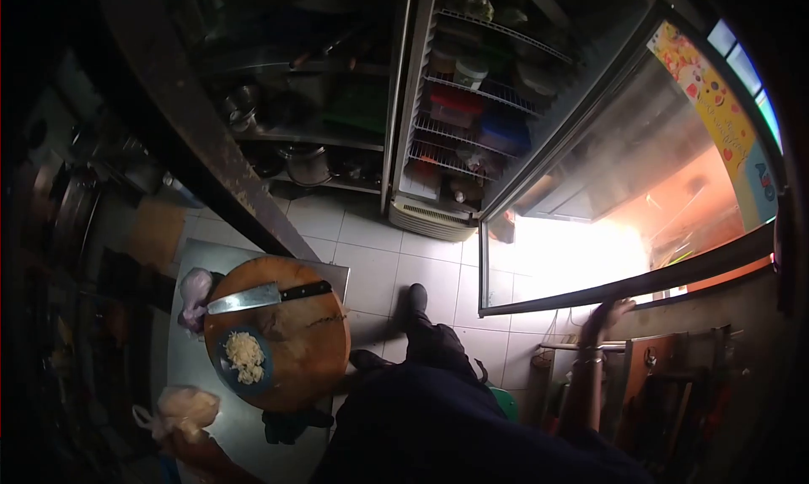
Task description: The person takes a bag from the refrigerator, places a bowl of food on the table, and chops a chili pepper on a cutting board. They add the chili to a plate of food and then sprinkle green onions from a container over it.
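Head view, only one. Dim room, blown-out light through the glass fridge door (607,197), which stands open at right. Right hand (613,315) is at the door's lower frame, fingers bent against it; can't tell whether it's a full grip. Bracelet on that wrist.

Left hand (195,450) is low left, up against a clear plastic bag (190,406) with pale contents, at the near corner of the metal table (187,349). Fingers too dark to read, so can't tell if closed on it.

Table surface: round wooden board (308,374), orange-brown, stained mid-face. Cleaver-type knife (249,298) lies flat across its far part, black handle to the right. Blue dish (268,368) on the board's left side, pale shredded food (244,353) in it. Purplish bag (196,290) just beside the board, far left. Dark cloth (295,425) at the board's near edge.

Room: white tile floor (366,265), person's shoe (415,297) on it. Fridge (434,218) has wire shelves with a red container (455,103) and a blue one (503,134). Left of it, dark shelving (337,138) with a metal pot (305,165) low down. Worn metal post (244,206) slants down to the table's far edge.
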{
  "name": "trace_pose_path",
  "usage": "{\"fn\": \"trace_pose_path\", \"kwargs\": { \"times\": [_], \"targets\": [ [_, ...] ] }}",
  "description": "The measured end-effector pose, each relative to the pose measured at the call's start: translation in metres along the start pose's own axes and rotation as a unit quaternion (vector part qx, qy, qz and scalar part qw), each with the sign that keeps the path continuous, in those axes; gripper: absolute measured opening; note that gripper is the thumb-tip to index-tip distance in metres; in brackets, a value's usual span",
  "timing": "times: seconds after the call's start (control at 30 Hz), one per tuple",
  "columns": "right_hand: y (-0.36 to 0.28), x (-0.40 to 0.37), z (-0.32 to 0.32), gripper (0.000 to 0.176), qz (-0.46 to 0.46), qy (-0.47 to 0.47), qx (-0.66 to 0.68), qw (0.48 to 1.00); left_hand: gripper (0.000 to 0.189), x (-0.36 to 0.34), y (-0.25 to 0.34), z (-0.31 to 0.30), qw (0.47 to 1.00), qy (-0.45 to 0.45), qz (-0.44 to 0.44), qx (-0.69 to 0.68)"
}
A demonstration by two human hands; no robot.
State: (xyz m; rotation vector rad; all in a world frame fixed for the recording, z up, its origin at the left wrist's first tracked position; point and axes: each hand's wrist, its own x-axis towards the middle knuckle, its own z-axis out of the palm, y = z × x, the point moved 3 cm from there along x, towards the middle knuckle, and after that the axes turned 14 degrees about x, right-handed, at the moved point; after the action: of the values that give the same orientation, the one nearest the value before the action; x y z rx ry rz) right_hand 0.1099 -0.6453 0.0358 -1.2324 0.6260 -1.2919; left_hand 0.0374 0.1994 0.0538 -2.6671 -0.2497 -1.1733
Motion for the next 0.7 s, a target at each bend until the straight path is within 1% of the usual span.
{"fn": "trace_pose_path", "kwargs": {
  "times": [0.03, 0.07, 0.1, 0.13, 0.17, 0.2, 0.23, 0.3, 0.33, 0.37, 0.4, 0.47, 0.5, 0.53, 0.57, 0.6, 0.63, 0.67, 0.7],
  "targets": [
    [0.012, -0.028, 0.008, 0.056, 0.037, -0.012, -0.003, 0.999, 0.039, 0.013, 0.013, 0.014, 0.986, 0.021, -0.058, -0.153],
    [0.027, -0.068, 0.022, 0.056, 0.093, -0.037, -0.008, 0.995, 0.039, 0.026, 0.027, 0.029, 0.949, 0.058, -0.109, -0.290],
    [0.036, -0.115, 0.040, 0.057, 0.164, -0.073, -0.003, 0.984, 0.039, 0.045, 0.077, 0.040, 0.785, 0.006, -0.279, -0.554],
    [0.048, -0.153, 0.055, 0.060, 0.088, -0.387, -0.140, 0.907, 0.041, 0.055, 0.123, 0.052, 0.735, -0.027, -0.327, -0.593],
    [0.032, -0.182, 0.092, 0.068, 0.191, -0.478, -0.031, 0.857, 0.044, 0.062, 0.169, 0.060, 0.708, -0.074, -0.335, -0.618],
    [0.017, -0.213, 0.126, 0.076, 0.323, -0.543, 0.068, 0.772, 0.047, 0.066, 0.215, 0.070, 0.676, -0.127, -0.335, -0.644],
    [0.000, -0.243, 0.159, 0.086, 0.442, -0.580, 0.121, 0.674, 0.050, 0.069, 0.261, 0.080, 0.645, -0.176, -0.321, -0.671],
    [-0.003, -0.250, 0.199, 0.091, 0.364, -0.644, 0.149, 0.656, 0.044, 0.115, 0.353, 0.076, 0.544, -0.301, -0.267, -0.736],
    [0.004, -0.246, 0.217, 0.090, 0.393, -0.638, 0.163, 0.642, 0.043, 0.091, 0.382, 0.111, 0.499, -0.311, -0.293, -0.754],
    [0.012, -0.240, 0.230, 0.090, 0.421, -0.631, 0.176, 0.628, 0.047, 0.079, 0.408, 0.135, 0.513, -0.322, -0.294, -0.739],
    [0.020, -0.232, 0.241, 0.090, 0.426, -0.630, 0.179, 0.624, 0.050, 0.098, 0.437, 0.133, 0.493, -0.299, -0.272, -0.771],
    [0.047, -0.210, 0.256, 0.079, 0.563, -0.547, 0.135, 0.605, 0.039, 0.114, 0.478, 0.150, 0.478, -0.352, -0.296, -0.748],
    [0.062, -0.197, 0.263, 0.065, 0.581, -0.511, 0.113, 0.623, 0.039, 0.110, 0.494, 0.169, 0.479, -0.356, -0.296, -0.746],
    [0.088, -0.190, 0.269, 0.065, 0.584, -0.508, 0.112, 0.623, 0.040, 0.093, 0.510, 0.196, 0.518, -0.412, -0.308, -0.683],
    [0.124, -0.186, 0.270, 0.062, 0.572, -0.475, 0.122, 0.657, 0.041, 0.080, 0.522, 0.211, 0.553, -0.467, -0.317, -0.612],
    [0.154, -0.178, 0.275, 0.060, 0.555, -0.442, 0.133, 0.692, 0.041, 0.082, 0.537, 0.215, 0.553, -0.472, -0.315, -0.610],
    [0.173, -0.167, 0.283, 0.051, 0.546, -0.425, 0.125, 0.711, 0.040, 0.080, 0.557, 0.220, 0.492, -0.547, -0.329, -0.592],
    [0.198, -0.157, 0.285, 0.051, 0.549, -0.422, 0.124, 0.711, 0.040, 0.075, 0.574, 0.223, 0.427, -0.618, -0.342, -0.565],
    [0.232, -0.150, 0.282, 0.050, 0.623, -0.365, 0.124, 0.681, 0.040, 0.066, 0.588, 0.239, 0.426, -0.620, -0.343, -0.562]
  ]
}}
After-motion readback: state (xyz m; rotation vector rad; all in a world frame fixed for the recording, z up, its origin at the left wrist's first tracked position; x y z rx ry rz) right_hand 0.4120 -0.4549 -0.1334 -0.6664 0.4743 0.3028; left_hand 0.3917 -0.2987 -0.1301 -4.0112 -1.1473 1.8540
